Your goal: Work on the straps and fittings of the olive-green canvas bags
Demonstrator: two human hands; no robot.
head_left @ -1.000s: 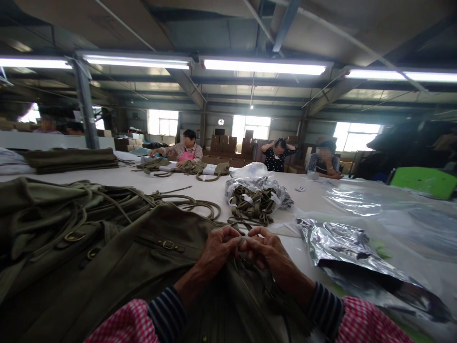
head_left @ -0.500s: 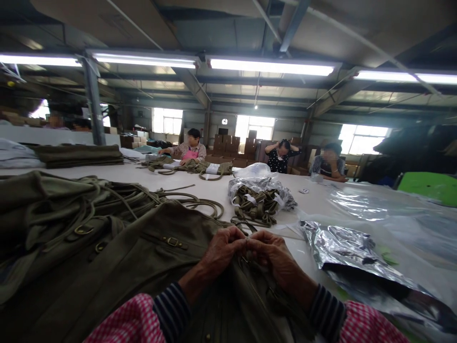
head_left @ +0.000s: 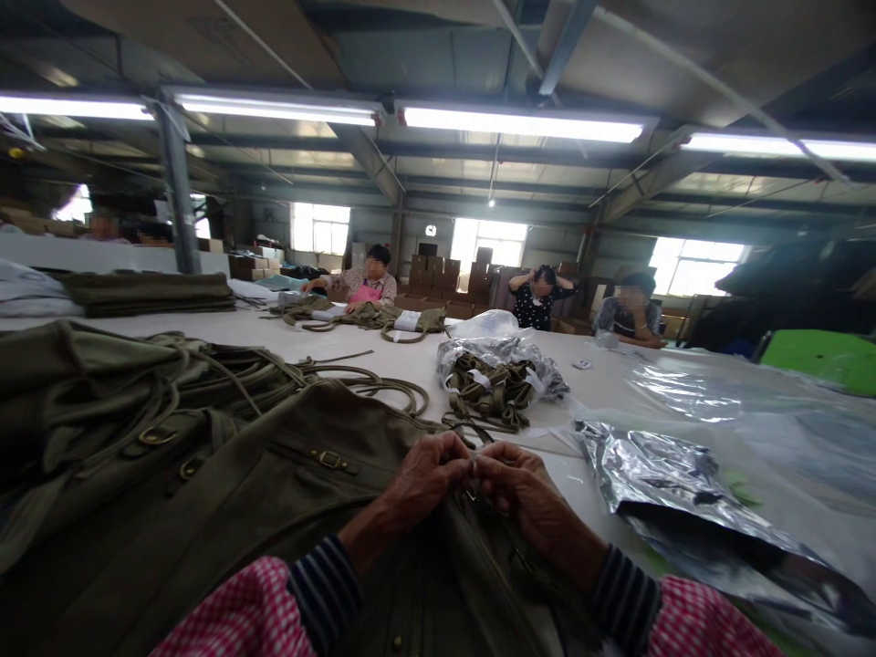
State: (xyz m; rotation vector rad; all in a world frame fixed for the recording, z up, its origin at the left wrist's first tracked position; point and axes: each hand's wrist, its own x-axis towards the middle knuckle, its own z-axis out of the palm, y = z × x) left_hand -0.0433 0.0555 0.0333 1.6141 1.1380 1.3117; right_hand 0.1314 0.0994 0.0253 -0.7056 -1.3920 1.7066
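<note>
An olive-green bag (head_left: 328,511) with a brass buckle (head_left: 329,459) and a zip lies spread in front of me. Over its right part, my left hand (head_left: 430,476) and my right hand (head_left: 524,484) meet fingertip to fingertip. Both are closed in a pinch, thumbs against forefingers. Whatever sits between the fingertips is too small and covered to name. A dark strap loop shows just beyond the fingers. The bag's zip (head_left: 489,547) runs down below my right hand.
More olive bags with cords (head_left: 225,365) are heaped at left. Past my hands, a clear bag of olive straps (head_left: 489,388) rests on the white table (head_left: 403,365). Silver foil bags (head_left: 671,474) and plastic sheets lie at right. Several people sit across the table.
My hands keep almost the same pinch over the bag, fingertips still together. Across the table, the person in the pink apron has shifted slightly.
</note>
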